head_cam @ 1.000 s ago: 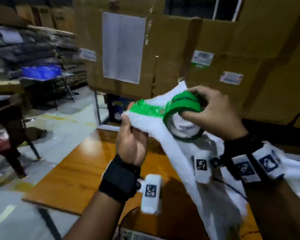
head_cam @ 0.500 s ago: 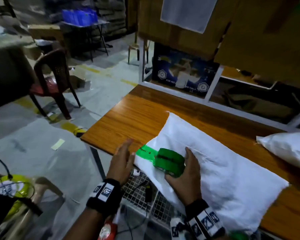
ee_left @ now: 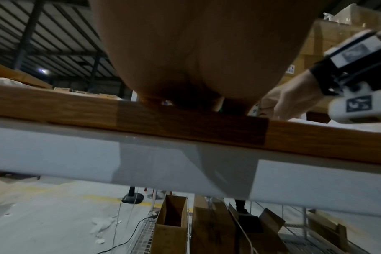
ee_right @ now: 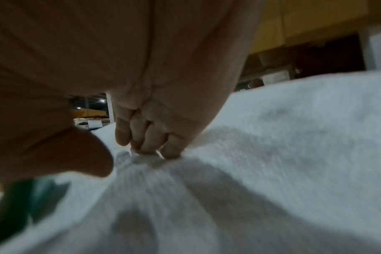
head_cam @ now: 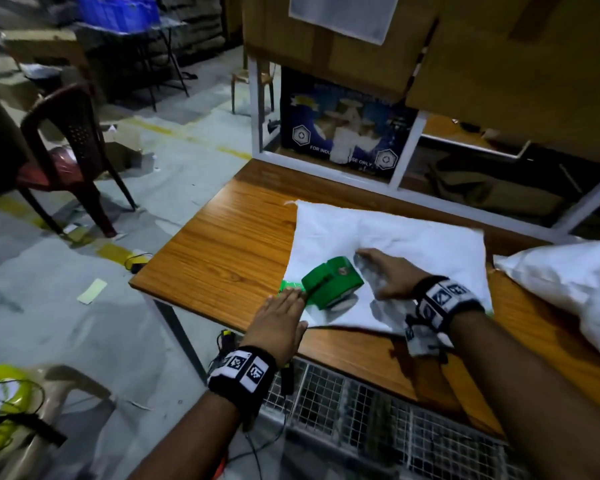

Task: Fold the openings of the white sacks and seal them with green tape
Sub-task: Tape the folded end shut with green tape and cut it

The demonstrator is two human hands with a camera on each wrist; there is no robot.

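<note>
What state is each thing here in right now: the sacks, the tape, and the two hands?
White sack: lying flat on the wooden table, green tape strip stuck at its near left corner.
Green tape roll: resting on the sack, not gripped.
Left hand: flat, fingers straight, pressing the taped corner.
Right hand: fingers extended, resting on the sack.
Second white sack: lying at the right, untouched.

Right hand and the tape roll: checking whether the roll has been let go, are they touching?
Apart. The head view shows the right hand flat on the white sack, a strip of sack between it and the tape roll.
</note>
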